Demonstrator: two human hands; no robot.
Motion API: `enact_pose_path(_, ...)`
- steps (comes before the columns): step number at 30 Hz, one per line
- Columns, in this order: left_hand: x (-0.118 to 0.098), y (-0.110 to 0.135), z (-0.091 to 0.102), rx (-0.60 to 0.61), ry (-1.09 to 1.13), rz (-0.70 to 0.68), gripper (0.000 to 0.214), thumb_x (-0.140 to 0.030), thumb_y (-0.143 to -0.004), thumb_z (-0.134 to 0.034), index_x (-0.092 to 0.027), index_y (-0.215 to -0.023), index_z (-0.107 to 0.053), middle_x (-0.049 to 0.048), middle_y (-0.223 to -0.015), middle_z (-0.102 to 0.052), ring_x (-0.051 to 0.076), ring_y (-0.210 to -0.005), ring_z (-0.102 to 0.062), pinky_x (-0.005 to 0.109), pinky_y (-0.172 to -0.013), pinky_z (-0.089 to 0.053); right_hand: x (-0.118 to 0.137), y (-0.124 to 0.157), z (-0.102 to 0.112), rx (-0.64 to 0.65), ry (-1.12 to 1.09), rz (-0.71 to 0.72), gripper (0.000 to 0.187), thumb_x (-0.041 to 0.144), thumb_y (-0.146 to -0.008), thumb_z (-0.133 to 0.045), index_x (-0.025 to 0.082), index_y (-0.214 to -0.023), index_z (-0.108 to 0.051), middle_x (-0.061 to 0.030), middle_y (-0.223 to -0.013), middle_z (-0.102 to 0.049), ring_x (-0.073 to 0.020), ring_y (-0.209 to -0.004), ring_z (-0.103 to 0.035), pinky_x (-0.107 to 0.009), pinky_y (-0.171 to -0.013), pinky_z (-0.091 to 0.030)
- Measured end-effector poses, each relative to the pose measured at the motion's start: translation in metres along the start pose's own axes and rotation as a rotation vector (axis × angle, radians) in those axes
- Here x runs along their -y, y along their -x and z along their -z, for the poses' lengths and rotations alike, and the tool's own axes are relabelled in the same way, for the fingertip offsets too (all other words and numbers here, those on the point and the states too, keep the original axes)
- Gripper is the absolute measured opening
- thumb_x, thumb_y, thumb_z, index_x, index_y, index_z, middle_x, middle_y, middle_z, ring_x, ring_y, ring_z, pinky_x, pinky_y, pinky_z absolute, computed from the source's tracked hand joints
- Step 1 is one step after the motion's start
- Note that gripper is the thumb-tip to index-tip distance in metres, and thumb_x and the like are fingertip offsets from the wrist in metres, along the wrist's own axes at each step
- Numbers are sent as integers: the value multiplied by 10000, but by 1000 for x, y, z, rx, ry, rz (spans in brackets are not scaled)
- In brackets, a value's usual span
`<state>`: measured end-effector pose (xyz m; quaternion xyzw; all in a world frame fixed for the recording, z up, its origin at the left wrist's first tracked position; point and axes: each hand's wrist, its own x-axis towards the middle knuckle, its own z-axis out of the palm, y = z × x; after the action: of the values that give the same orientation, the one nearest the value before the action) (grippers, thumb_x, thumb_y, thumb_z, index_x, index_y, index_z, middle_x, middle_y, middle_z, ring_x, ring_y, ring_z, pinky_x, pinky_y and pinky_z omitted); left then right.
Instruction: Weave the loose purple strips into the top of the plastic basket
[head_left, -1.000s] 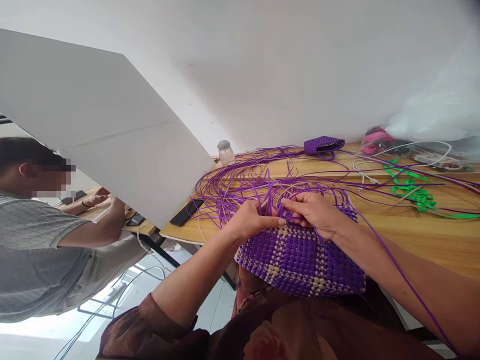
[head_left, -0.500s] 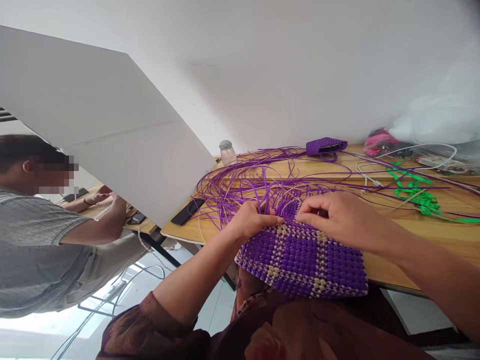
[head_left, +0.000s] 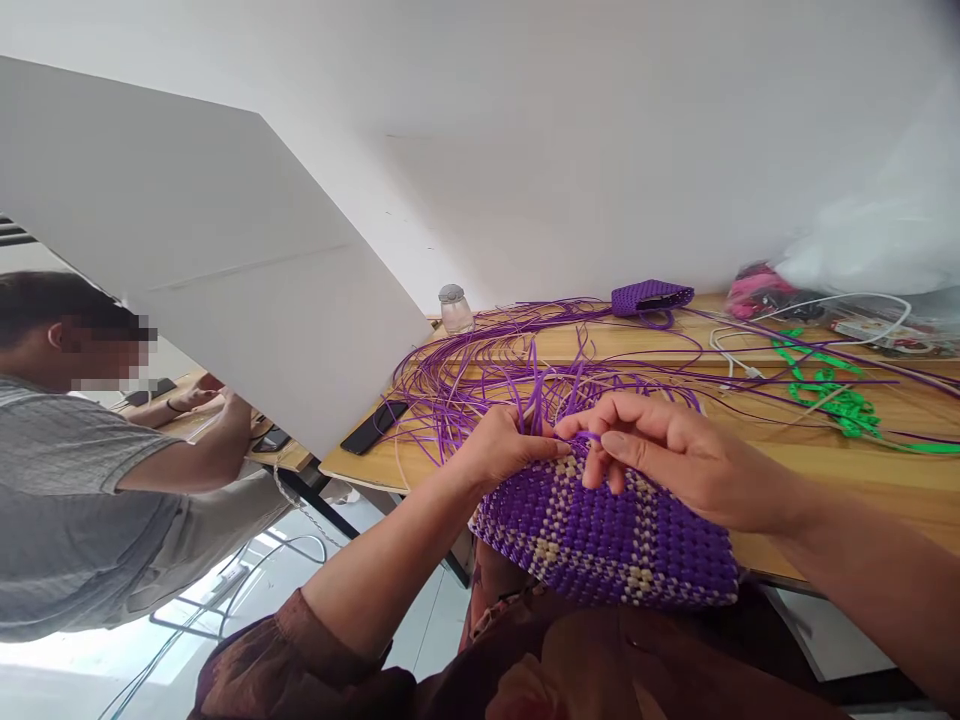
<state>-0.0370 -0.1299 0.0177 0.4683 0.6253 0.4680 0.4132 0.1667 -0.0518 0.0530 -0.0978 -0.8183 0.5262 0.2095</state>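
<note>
A woven basket [head_left: 600, 525] in purple with beige check lines leans between my lap and the table edge. Long loose purple and beige strips [head_left: 480, 370] fan out from its upper edge across the table. My left hand [head_left: 514, 447] pinches the basket's upper rim, thumb lying along the weave. Just right of it, my right hand [head_left: 652, 445] grips a purple strip [head_left: 589, 437] between thumb and index finger, its other fingers curled below over the basket's side. Part of the rim is hidden behind both hands.
On the wooden table [head_left: 787, 470] lie a black phone [head_left: 373, 427], a glass jar [head_left: 454, 310], a small purple woven pouch [head_left: 651, 297], a white cable [head_left: 739, 360], green strips [head_left: 840, 400] and plastic bags [head_left: 862, 250]. Left, beyond a grey partition [head_left: 225, 250], sits another person [head_left: 75, 480].
My right hand has turned and lifted a little, its fingers now spread over the basket's front with a purple strip pinched. My left hand stays on the rim.
</note>
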Motion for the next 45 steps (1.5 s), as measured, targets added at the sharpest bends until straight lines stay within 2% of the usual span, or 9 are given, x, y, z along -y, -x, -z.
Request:
enact_pose_path(4, 0, 1, -1, -28, 24, 22, 329, -328, -587, -842, -147, -702, -592, -42, -628, -560, 79, -550, -461, 248, -569, -348, -7, -1, -1, -130, 44, -25, 240, 434, -978, -544, 205, -928, -595, -28, -798, -706, -127, -673, -625, -259, -642, -528)
enact_pose_path(8, -1, 2, -2, -23, 24, 12, 345, -336, -594, -840, -152, -697, -567, -45, -632, -543, 75, -550, -442, 244, -559, -338, -22, -10, -1, -115, 103, -170, 221, 419, -967, -547, 212, -900, -585, 3, -688, -690, -123, -597, -623, -247, -578, -519)
enact_pose_path(11, -2, 3, -2, -4, 31, -24, 357, -346, -597, -843, -150, -714, -570, -41, -655, -547, 76, -564, -448, 242, -564, -346, -29, -20, -4, -153, 206, -191, 189, 378, -958, -544, 215, -889, -611, 24, -623, -670, -112, -526, -595, -237, -532, -479)
enact_pose_path(16, -4, 3, -2, 3, -21, -70, 350, -358, -622, -833, -153, -704, -562, -47, -638, -517, 75, -559, -425, 239, -542, -323, -29, -26, -9, -261, 431, -115, 168, 344, -935, -567, 226, -862, -662, 40, -575, -631, -115, -505, -572, -251, -534, -414)
enact_pose_path(23, -5, 1, -3, 14, -27, -79, 398, -425, -619, -839, -155, -677, -553, -44, -626, -511, 74, -551, -411, 240, -529, -304, -20, -24, -12, -232, 690, -50, 131, 171, -927, -504, 215, -1007, -598, -5, -806, -729, -156, -709, -640, -273, -636, -390)
enact_pose_path(30, -5, -3, -3, 14, -34, -124, 284, -326, -636, -798, -151, -693, -582, -52, -627, -526, 74, -564, -427, 232, -563, -327, -10, -33, -13, -222, 797, -11, 129, 184, -942, -503, 217, -992, -617, -13, -865, -719, -169, -767, -639, -288, -685, -398)
enact_pose_path(38, -2, -8, -5, 50, 40, -210, 156, -205, -658, -699, -141, -781, -627, -49, -673, -527, 88, -623, -465, 235, -629, -361, -11, -37, -20, -285, 978, 255, 121, 184, -916, -554, 188, -876, -668, -72, -912, -619, -205, -838, -572, -348, -771, -450)
enact_pose_path(42, -5, -9, -4, -1, -16, -170, 165, -238, -648, -721, -147, -688, -589, -49, -625, -507, 78, -580, -433, 233, -581, -326, 3, -43, -21, -432, 952, 388, 143, 221, -868, -611, 181, -740, -661, -108, -924, -631, -279, -987, -532, -452, -939, -425)
enact_pose_path(45, -4, -11, -3, -30, -39, -102, 239, -278, -614, -775, -155, -655, -575, -43, -607, -535, 83, -557, -449, 241, -568, -337, 27, -46, -6, -388, 668, 268, 217, 317, -844, -646, 207, -657, -650, -88, -876, -663, -285, -985, -573, -472, -935, -442)
